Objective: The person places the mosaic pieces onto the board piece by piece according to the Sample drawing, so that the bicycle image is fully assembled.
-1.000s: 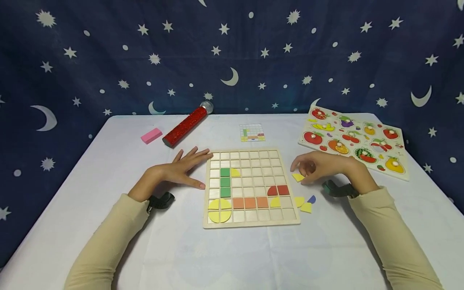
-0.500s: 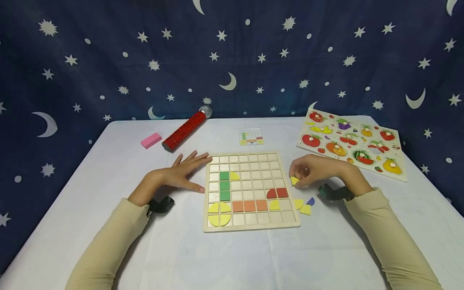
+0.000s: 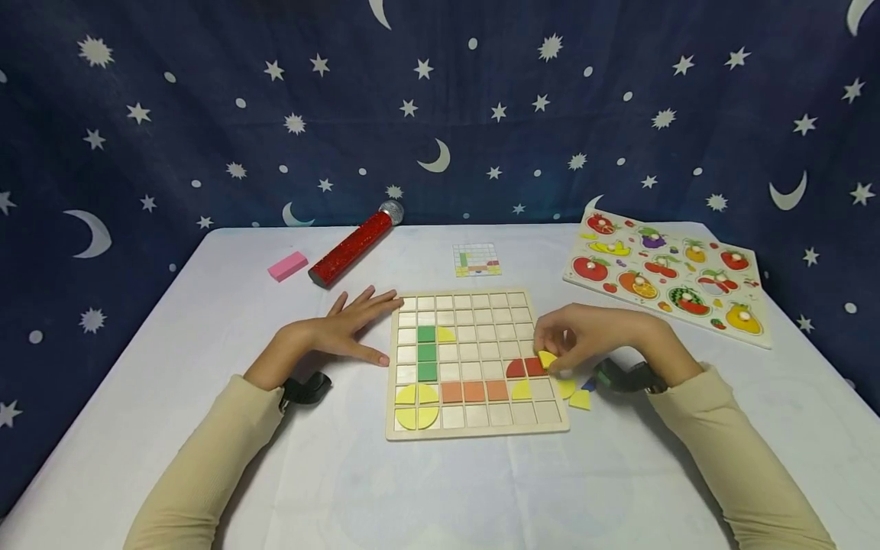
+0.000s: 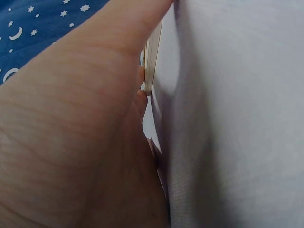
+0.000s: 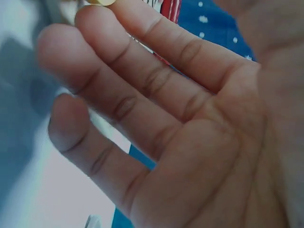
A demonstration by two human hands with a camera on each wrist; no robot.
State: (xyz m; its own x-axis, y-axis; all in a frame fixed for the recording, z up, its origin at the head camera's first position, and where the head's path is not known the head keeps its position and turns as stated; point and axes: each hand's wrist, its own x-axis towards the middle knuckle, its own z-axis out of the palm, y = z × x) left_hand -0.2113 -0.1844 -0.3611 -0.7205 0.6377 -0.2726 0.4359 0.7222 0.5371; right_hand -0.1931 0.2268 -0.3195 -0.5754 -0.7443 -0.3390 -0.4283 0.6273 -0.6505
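A wooden grid board [image 3: 477,351] lies in the middle of the table, bearing green squares [image 3: 427,353], orange squares [image 3: 473,391], red pieces [image 3: 516,369] and yellow quarter-circles [image 3: 416,405]. My left hand [image 3: 344,330] rests at the board's left edge, fingers spread, a fingertip touching its upper corner. In the head view my right hand [image 3: 594,336] pinches a yellow quarter-circle tile [image 3: 546,359] between thumb and fingers over the board's right edge. Only a sliver of that tile [image 5: 102,2] shows in the right wrist view. The left wrist view mostly shows palm and cloth.
Beside the board's right edge lie loose yellow tiles [image 3: 580,399] and a partly hidden blue piece [image 3: 589,384]. Behind it is a small pattern card [image 3: 477,260]. A red microphone [image 3: 354,246] and pink block [image 3: 288,266] lie back left, a fruit puzzle [image 3: 670,275] back right.
My right hand has picked up a yellow tile from the table and moved left and nearer to me, to the board's right edge. The left hand has stayed in place.
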